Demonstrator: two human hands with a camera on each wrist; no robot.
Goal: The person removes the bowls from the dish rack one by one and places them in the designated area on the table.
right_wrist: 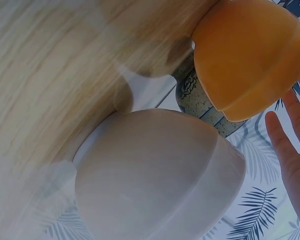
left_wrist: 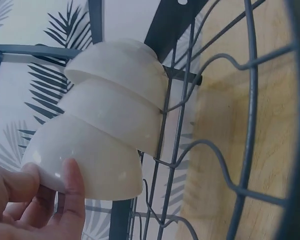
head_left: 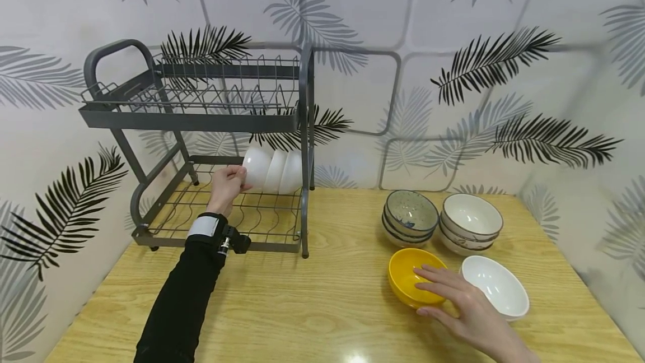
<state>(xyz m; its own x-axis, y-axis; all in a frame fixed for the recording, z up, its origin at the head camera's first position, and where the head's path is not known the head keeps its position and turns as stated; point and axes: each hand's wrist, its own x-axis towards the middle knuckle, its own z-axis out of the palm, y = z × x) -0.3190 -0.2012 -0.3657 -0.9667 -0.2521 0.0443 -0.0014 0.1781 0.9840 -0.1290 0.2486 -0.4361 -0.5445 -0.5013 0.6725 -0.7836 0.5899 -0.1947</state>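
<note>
On the lower tier of the dish rack (head_left: pixel 191 122), several white bowls (head_left: pixel 274 172) stand tipped on their sides in a row. My left hand (head_left: pixel 228 186) pinches the leftmost white bowl (left_wrist: pixel 85 155) between thumb and fingers, on its outer side; the bowl leans close against its neighbour (left_wrist: pixel 110 107). At the right of the table, my right hand (head_left: pixel 466 307) hovers with fingers spread and fairly straight over the yellow bowl (head_left: pixel 400 273), fingertips above its opening. In the right wrist view, fingers (right_wrist: pixel 280 135) show beside the yellow bowl (right_wrist: pixel 250 55).
Beside the right hand sits a white bowl (head_left: pixel 496 287). Behind stand a stack of speckled greenish bowls (head_left: pixel 410 214) and a stack of cream bowls with dark rims (head_left: pixel 471 220). The rack's upper wire tier (head_left: pixel 201 99) overhangs the left hand. A patterned wall (head_left: pixel 363 94) backs the wooden table (head_left: pixel 302 307).
</note>
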